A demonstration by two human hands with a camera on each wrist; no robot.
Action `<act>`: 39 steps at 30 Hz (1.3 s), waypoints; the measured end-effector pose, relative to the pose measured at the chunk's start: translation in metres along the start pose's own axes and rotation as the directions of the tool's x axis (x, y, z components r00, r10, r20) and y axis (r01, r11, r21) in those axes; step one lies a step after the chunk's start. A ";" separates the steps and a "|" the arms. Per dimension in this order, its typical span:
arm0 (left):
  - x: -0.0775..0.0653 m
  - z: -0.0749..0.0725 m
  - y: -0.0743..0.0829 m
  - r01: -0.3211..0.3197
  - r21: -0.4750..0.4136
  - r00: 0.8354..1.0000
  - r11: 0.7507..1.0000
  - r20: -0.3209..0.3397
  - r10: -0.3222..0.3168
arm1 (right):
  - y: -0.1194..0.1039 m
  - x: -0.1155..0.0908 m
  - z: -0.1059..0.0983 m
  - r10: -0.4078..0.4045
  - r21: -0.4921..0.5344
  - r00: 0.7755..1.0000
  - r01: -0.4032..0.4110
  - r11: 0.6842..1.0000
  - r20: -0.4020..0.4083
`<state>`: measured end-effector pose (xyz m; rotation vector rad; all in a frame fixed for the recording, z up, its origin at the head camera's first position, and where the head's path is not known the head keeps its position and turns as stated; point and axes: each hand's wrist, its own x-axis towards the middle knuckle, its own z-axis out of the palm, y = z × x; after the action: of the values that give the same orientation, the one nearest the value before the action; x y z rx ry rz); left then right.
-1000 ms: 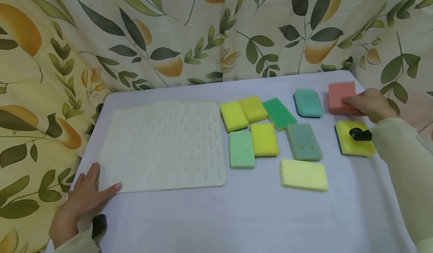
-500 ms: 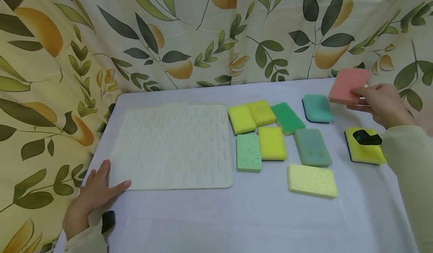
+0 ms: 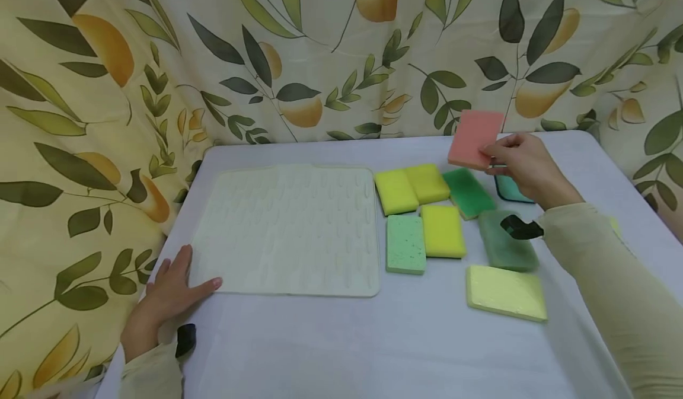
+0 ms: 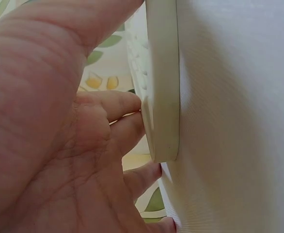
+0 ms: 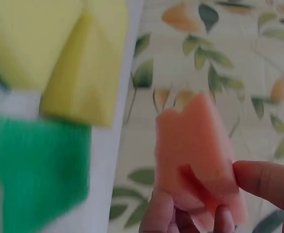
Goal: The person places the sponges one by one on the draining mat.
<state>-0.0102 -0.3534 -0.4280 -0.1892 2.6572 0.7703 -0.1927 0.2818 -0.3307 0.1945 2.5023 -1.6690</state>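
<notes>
My right hand pinches a pink sponge between thumb and fingers, raised over the back of the table. In the right wrist view the pink sponge shows a slit or fold on its side, with fingertips around it. My left hand lies with spread fingers at the near left corner of a white ridged mat. The left wrist view has its fingertips right at the edge of the mat. A teal sponge is partly hidden behind my right hand.
Right of the mat lie yellow sponges, a speckled green sponge, a dark green sponge, a grey-green sponge and a pale yellow sponge. My right sleeve covers most of another yellow one. A patterned curtain hangs behind the table.
The right hand has lifted the pink sponge off the table's back right and carried it left, towards the other sponges. The left hand stays at the mat's corner; the head view has shifted slightly.
</notes>
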 end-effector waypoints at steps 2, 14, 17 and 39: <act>0.002 -0.001 0.001 0.006 -0.003 1.000 1.000 -0.002 -0.006 | -0.005 0.001 0.017 -0.019 0.014 0.999 0.019 1.000 0.035; 0.012 -0.001 0.009 0.008 -0.034 1.000 0.999 0.006 -0.008 | -0.030 0.014 0.098 -0.016 0.018 0.972 0.012 1.000 0.235; 0.009 -0.003 0.007 0.012 -0.022 1.000 1.000 0.000 -0.012 | -0.039 0.016 0.123 -0.024 0.081 0.955 0.000 0.997 0.297; 0.008 -0.005 0.001 0.036 -0.037 0.999 0.999 0.009 -0.035 | -0.074 0.019 0.288 0.021 0.208 0.818 -0.171 0.963 0.575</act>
<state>-0.0193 -0.3553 -0.4261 -0.2422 2.6260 0.8083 -0.2143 -0.0114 -0.3768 -0.1398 1.8106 -1.6830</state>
